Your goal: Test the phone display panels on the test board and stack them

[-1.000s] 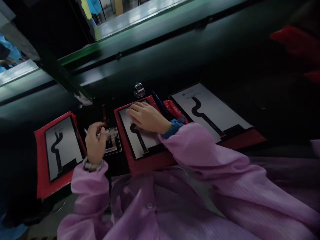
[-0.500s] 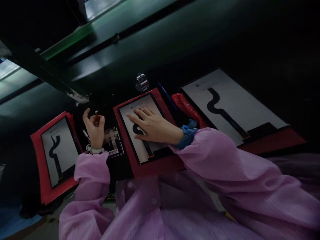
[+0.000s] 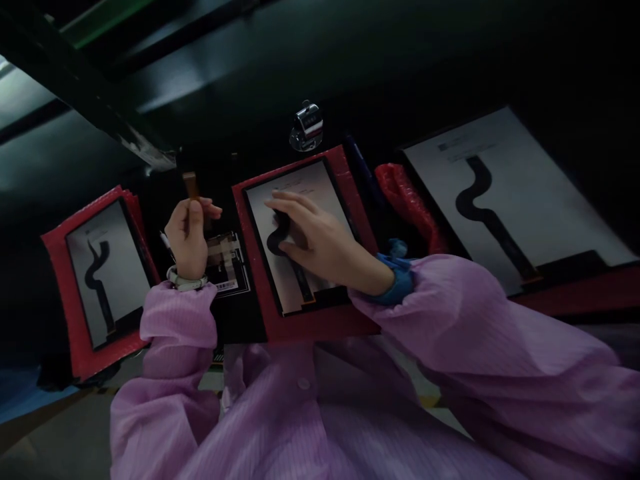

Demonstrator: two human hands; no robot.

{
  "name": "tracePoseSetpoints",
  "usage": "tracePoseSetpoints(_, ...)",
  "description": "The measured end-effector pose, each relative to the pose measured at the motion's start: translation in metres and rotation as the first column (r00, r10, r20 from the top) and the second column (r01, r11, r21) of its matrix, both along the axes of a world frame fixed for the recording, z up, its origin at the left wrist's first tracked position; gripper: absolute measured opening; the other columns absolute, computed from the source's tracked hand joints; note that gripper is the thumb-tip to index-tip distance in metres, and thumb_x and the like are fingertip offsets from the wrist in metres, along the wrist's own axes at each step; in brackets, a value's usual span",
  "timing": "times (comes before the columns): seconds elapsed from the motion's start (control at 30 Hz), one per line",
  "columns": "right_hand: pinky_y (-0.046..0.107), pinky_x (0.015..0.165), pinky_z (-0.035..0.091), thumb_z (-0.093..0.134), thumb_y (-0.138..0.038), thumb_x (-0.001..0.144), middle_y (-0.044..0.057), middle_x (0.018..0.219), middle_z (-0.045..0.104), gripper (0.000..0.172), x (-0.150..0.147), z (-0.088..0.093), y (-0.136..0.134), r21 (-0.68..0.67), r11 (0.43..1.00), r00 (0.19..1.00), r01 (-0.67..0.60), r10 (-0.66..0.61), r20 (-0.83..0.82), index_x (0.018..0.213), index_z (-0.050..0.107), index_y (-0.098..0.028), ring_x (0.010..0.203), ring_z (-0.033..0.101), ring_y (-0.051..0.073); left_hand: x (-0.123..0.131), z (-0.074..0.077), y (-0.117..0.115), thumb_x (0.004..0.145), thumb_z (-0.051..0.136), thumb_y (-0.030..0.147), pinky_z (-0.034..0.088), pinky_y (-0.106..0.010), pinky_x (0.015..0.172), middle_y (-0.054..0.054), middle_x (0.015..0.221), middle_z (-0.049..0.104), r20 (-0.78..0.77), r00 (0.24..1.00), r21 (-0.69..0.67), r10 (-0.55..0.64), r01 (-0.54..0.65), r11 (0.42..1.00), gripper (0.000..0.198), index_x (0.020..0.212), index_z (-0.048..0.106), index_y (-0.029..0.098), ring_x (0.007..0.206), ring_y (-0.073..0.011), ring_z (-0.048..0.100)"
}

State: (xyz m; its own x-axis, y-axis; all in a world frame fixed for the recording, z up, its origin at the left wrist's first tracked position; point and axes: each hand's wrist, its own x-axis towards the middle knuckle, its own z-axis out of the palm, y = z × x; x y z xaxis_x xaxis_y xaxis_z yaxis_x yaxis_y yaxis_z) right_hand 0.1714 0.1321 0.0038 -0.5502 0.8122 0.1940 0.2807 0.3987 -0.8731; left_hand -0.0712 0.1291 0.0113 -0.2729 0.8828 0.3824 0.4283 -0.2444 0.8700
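Note:
My left hand [image 3: 187, 233] is closed, with a short amber-brown strip [image 3: 190, 185] pinched upright between thumb and fingers. My right hand [image 3: 325, 243] is over the middle display panel [image 3: 263, 200], fingers stretched and thumb apart. Its fingertips and thumb are at the black S-shaped flex cable [image 3: 277, 241] on the panel's pale back; whether they touch it I cannot tell. Under this panel lies a red sheet [image 3: 285, 330]. Beside my left wrist is a dark piece with brown patches and a barcode label [image 3: 227, 267], partly covered by the hand.
At left, another display panel [image 3: 123, 267] lies on stacked red sheets [image 3: 60, 287]. A larger panel [image 3: 540, 200] with a similar cable lies at right, beside folded red wrap [image 3: 407, 200]. Behind stand a chrome tally counter [image 3: 307, 127] and a blue pen [image 3: 367, 167].
My right hand has gone from lying flat on the panel to arched fingers over the cable. My left hand has turned, so the amber-brown strip now shows plainly. The whole view has shifted.

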Motion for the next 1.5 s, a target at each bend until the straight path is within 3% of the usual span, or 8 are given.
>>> tracePoseSetpoints(0.13, 0.048, 0.107, 0.057, 0.062, -0.018, 0.084, 0.004, 0.170, 0.021, 0.082, -0.011, -0.013, -0.002, -0.350, 0.936, 0.930, -0.024, -0.108, -0.352, 0.157, 0.030, -0.037, 0.152, 0.038, 0.030, 0.004, 0.000, -0.004, 0.098, 0.063, 0.049, 0.057, -0.029, 0.071, -0.002, 0.079, 0.074, 0.005, 0.987, -0.067, -0.164, 0.164, 0.984, 0.030, 0.108, 0.072, 0.021, 0.068, -0.0148, 0.070)
tracePoseSetpoints(0.23, 0.050, 0.114, 0.052, 0.068, -0.028, 0.083, 0.005, 0.163, 0.038, 0.093, -0.014, -0.018, -0.001, -0.500, 0.853, 0.868, -0.148, -0.130, -0.479, 0.160, 0.019, -0.039, 0.147, 0.046, 0.026, 0.004, -0.001, -0.007, 0.099, 0.061, 0.046, 0.057, -0.029, 0.072, -0.002, 0.082, 0.075, -0.051, 0.973, -0.079, -0.227, 0.222, 0.972, 0.026, 0.099, 0.072, 0.022, 0.073, -0.0150, 0.071)
tracePoseSetpoints(0.33, 0.052, 0.119, 0.045, 0.065, -0.034, 0.087, 0.006, 0.143, 0.060, 0.072, -0.013, -0.014, 0.000, -0.534, 0.819, 0.857, -0.209, -0.110, -0.504, 0.154, 0.037, -0.034, 0.138, 0.056, 0.024, 0.002, 0.000, -0.008, 0.100, 0.058, 0.048, 0.056, -0.032, 0.079, -0.001, 0.081, 0.074, -0.199, 0.951, -0.086, -0.237, 0.224, 0.971, 0.032, 0.086, 0.069, 0.022, 0.076, -0.0158, 0.070)
tracePoseSetpoints(0.47, 0.049, 0.116, 0.046, 0.052, -0.041, 0.098, 0.008, 0.126, 0.069, 0.031, -0.012, -0.006, 0.001, -0.431, 0.887, 0.917, -0.166, -0.022, -0.398, 0.120, 0.065, -0.023, 0.126, 0.062, 0.024, 0.001, 0.001, -0.008, 0.101, 0.055, 0.046, 0.048, -0.042, 0.101, 0.002, 0.070, 0.073, -0.361, 0.893, -0.108, -0.269, 0.247, 0.963, 0.031, 0.088, 0.071, 0.023, 0.066, -0.0155, 0.067)
tracePoseSetpoints(0.57, 0.046, 0.110, 0.048, 0.041, -0.052, 0.103, 0.009, 0.122, 0.067, 0.037, -0.014, -0.005, -0.001, -0.328, 0.937, 0.949, -0.121, 0.012, -0.315, 0.105, 0.062, -0.022, 0.116, 0.062, 0.022, 0.002, 0.004, -0.009, 0.100, 0.053, 0.043, 0.047, -0.043, 0.100, 0.002, 0.068, 0.072, -0.408, 0.859, -0.164, -0.309, 0.264, 0.951, 0.028, 0.096, 0.073, 0.023, 0.063, -0.0157, 0.066)
tracePoseSetpoints(0.77, 0.047, 0.106, 0.047, 0.015, -0.066, 0.104, 0.010, 0.119, 0.061, 0.057, -0.015, -0.010, -0.001, -0.271, 0.950, 0.950, -0.152, 0.065, -0.307, 0.085, 0.048, -0.024, 0.110, 0.056, 0.023, 0.007, 0.012, -0.011, 0.099, 0.048, 0.040, 0.045, -0.044, 0.095, -0.002, 0.077, 0.074, -0.485, 0.791, -0.191, -0.374, 0.321, 0.928, 0.030, 0.081, 0.067, 0.024, 0.081, -0.0212, 0.064)
tracePoseSetpoints(1.0, 0.049, 0.108, 0.040, 0.039, -0.036, 0.104, 0.012, 0.123, 0.057, 0.023, -0.012, -0.007, 0.005, 0.031, 0.984, 0.982, -0.175, 0.176, -0.065, 0.090, 0.049, -0.022, 0.118, 0.047, 0.025, 0.009, 0.011, -0.013, 0.098, 0.046, 0.032, 0.038, -0.045, 0.096, 0.000, 0.076, 0.068, -0.533, 0.719, -0.208, -0.447, 0.401, 0.892, 0.026, 0.077, 0.058, 0.023, 0.083, -0.0212, 0.060)
tracePoseSetpoints(1.5, 0.049, 0.102, 0.043, 0.037, -0.030, 0.106, 0.012, 0.119, 0.058, 0.023, -0.018, -0.012, 0.005, 0.175, 0.974, 0.987, -0.144, 0.129, 0.095, 0.092, 0.053, -0.021, 0.113, 0.045, 0.027, 0.013, 0.009, -0.015, 0.095, 0.044, 0.033, 0.036, -0.046, 0.099, -0.001, 0.073, 0.064, -0.521, 0.683, -0.287, -0.513, 0.425, 0.858, 0.024, 0.077, 0.057, 0.023, 0.083, -0.0223, 0.058)
